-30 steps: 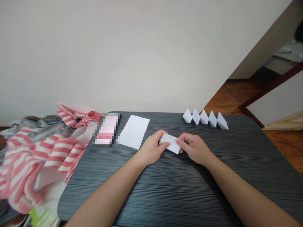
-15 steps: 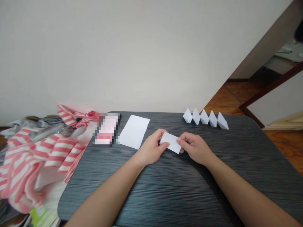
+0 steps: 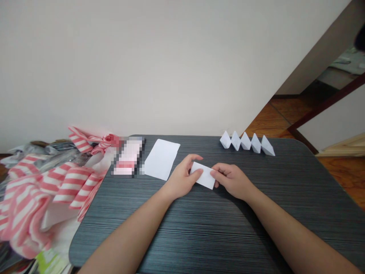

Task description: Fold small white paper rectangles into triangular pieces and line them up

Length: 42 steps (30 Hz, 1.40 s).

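Note:
A small folded white paper (image 3: 205,179) is held between both hands above the dark table (image 3: 199,236). My left hand (image 3: 184,177) grips its left end, the thumb lying across the top face and the index finger lifted off the upper edge. At the paper's right end, my right hand (image 3: 230,179) pinches it between thumb and curled fingers. Beyond my left hand lies a stack or sheet of white paper (image 3: 162,158). Several folded white paper shapes with pointed tops (image 3: 245,141) stand in a row at the table's back right.
A blurred-out pinkish rectangular item (image 3: 127,156) lies at the table's back left. Red-and-white striped cloth (image 3: 68,182) and plastic bags are heaped beside the left edge. A pale wall (image 3: 171,68) rises behind the table; wooden floor (image 3: 262,121) shows at right.
The folded paper has shifted slightly left and toward me, with my right hand following. My left index finger has lifted away from the paper's upper edge.

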Tool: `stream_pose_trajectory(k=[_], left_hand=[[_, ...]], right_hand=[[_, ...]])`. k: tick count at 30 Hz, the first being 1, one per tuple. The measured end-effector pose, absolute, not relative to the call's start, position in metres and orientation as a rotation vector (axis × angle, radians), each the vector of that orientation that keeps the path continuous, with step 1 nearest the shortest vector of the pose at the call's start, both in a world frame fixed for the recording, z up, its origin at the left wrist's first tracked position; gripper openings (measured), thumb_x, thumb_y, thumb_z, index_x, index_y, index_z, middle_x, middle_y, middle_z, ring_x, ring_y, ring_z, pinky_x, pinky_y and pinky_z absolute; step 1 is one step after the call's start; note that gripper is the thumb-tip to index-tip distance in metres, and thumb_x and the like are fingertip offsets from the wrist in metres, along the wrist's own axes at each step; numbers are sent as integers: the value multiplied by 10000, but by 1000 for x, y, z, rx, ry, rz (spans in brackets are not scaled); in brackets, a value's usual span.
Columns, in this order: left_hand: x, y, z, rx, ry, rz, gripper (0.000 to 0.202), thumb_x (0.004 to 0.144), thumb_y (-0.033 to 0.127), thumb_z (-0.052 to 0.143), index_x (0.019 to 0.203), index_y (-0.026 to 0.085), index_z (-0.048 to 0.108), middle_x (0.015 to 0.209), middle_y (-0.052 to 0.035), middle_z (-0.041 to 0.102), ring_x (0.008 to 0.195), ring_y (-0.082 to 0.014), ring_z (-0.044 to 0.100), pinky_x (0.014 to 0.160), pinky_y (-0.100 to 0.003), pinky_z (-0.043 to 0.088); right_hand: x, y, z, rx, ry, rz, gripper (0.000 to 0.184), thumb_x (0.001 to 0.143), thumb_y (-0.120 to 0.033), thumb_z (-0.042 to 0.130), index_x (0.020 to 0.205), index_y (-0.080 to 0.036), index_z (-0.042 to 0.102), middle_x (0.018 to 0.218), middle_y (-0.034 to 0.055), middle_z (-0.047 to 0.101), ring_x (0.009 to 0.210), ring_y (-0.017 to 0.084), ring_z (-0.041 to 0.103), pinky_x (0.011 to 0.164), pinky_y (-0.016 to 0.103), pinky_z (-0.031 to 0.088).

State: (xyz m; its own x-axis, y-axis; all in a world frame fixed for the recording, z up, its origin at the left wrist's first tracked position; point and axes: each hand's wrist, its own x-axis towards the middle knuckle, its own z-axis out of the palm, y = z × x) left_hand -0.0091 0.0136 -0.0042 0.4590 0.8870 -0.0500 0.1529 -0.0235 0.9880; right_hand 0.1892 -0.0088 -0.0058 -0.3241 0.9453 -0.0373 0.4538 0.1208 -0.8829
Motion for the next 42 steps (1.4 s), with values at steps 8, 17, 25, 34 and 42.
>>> stream_pose_trajectory(k=[8,17,25,34,42], left_hand=[[-9,18,-12,1297,870,825,369,849,292,505,1187,219,377,683,33,516,519,-76,470,452,-178,382],[-12,17,-4,1504,887,760,294,874,372,474,1037,160,597,952,-59,591,561,-66,502,529,-216,449],[-11,14,-2,1629,899,691,310,842,413,520,906,136,645,706,-8,579,600,-97,486,543,-204,391],[-12,15,0,1619,944,627,313,876,367,450,827,138,659,706,-19,615,605,-107,498,552,-207,365],[-12,15,3,1568,902,613,347,886,369,437,784,123,661,621,-7,574,547,-90,451,515,-199,332]], right_hand=[[195,-6,-11,-1070,-2023,791,341,911,-165,388,1196,-239,561,1012,68,634,917,177,597,856,347,454],[193,-6,-6,-1088,-1997,623,209,873,-175,493,970,-238,666,1064,69,614,987,202,576,873,343,446],[191,-6,0,-1274,-1920,734,242,888,-231,498,666,-179,581,668,3,514,626,129,506,606,263,380],[189,-9,-3,-1276,-1901,925,224,898,-238,478,740,-184,627,669,7,608,628,128,552,615,245,399],[188,-10,-6,-1297,-1800,1089,225,912,-246,458,1072,-196,609,666,-3,678,527,110,568,534,220,419]])
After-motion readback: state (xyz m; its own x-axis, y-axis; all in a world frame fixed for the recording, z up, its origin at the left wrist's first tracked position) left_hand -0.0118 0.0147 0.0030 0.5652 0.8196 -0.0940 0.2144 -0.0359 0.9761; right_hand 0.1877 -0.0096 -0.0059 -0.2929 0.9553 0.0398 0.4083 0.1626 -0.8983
